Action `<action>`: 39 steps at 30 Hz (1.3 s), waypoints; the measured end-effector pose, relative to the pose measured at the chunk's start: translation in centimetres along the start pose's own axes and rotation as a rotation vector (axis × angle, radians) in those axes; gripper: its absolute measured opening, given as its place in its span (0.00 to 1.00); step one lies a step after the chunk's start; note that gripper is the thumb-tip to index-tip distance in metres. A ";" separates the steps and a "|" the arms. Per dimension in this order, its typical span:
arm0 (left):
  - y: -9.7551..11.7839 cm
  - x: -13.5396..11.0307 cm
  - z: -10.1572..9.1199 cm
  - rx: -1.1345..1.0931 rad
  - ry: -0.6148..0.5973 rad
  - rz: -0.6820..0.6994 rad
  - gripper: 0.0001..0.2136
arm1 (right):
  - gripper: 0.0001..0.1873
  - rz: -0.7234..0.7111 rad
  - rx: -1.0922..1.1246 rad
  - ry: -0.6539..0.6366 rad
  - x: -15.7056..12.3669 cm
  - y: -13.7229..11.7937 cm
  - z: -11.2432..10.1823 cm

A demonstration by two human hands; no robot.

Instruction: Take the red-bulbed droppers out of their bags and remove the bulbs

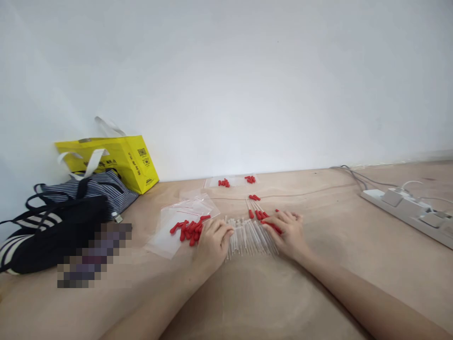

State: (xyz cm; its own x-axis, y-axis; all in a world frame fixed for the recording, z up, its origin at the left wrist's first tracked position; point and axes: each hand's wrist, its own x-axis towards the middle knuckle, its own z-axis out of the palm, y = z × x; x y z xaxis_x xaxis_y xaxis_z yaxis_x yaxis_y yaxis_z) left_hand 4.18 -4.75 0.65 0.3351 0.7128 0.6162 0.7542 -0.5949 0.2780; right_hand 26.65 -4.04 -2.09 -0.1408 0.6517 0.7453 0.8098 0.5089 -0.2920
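My left hand [214, 238] rests at the left end of a pile of thin clear tubes [249, 238], its fingers bent and close together; whether anything is in them is hidden. Just left of it, red rubber bulbs [189, 231] lie heaped, partly on clear zip bags [166, 236]. At the right of the tubes is my right hand [287, 233], fingers apart and stretched out over the table. Its thumb side touches red bulbs [274, 227]. Beyond the pile lie several droppers [254, 205], clear tubes with red bulbs on their ends.
Farther back, a clear bag [235, 182] bears two small groups of red bulbs [223, 182]. A yellow bag [141, 163], a striped bag [122, 191] and a black bag [71, 231] stand at the left. A white power strip [406, 212] with plugs and cables lies at the right.
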 end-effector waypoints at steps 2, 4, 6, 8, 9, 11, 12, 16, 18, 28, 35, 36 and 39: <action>0.1 1.5 -0.1 -0.106 -0.141 -0.204 0.08 | 0.13 0.139 -0.084 -0.014 0.6 1.7 -0.1; 0.1 3.1 0.0 -0.207 -0.309 -0.428 0.07 | 0.15 0.301 -0.139 -0.020 1.1 3.5 -0.3; 0.1 4.4 0.4 -0.249 -0.423 -0.547 0.07 | 0.16 0.445 -0.146 -0.069 1.6 5.0 -0.6; 0.1 5.3 1.1 -0.245 -0.476 -0.584 0.07 | 0.15 0.564 -0.125 -0.144 2.1 6.1 -0.8; 0.1 5.6 1.4 -0.237 -0.495 -0.599 0.07 | 0.15 0.613 -0.105 -0.188 2.3 6.6 -0.8; 0.2 5.9 2.0 -0.203 -0.519 -0.623 0.10 | 0.15 0.687 -0.058 -0.282 2.8 7.4 -0.5; 0.3 5.9 2.3 -0.181 -0.525 -0.629 0.11 | 0.16 0.708 -0.037 -0.324 3.0 7.7 -0.3; 1.0 5.7 2.9 -0.110 -0.523 -0.616 0.16 | 0.17 0.728 -0.013 -0.404 3.6 8.6 0.9; 1.2 5.6 3.1 -0.093 -0.522 -0.596 0.15 | 0.18 0.727 -0.015 -0.419 3.7 8.8 1.4; 1.3 4.2 1.7 -0.067 -0.424 -0.414 0.08 | 0.19 0.691 -0.035 -0.444 5.2 8.3 1.6; -2.4 -0.1 0.2 -0.024 -0.048 -0.202 0.07 | 0.14 0.680 -0.099 -0.577 7.2 5.2 3.3; -2.9 -0.6 0.1 -0.008 -0.018 -0.197 0.08 | 0.15 0.693 -0.119 -0.598 7.5 4.9 3.7; -3.5 -1.3 0.2 0.049 0.060 -0.158 0.07 | 0.16 0.719 -0.166 -0.635 8.3 4.5 4.6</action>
State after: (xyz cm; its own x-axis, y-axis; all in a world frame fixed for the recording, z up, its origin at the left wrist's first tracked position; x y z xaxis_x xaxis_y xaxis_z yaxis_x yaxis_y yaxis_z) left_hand 1.23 -3.56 -1.25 0.1771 0.7715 0.6111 0.8220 -0.4574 0.3392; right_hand 26.55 6.23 0.02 0.1775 0.9826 -0.0544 0.8855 -0.1836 -0.4268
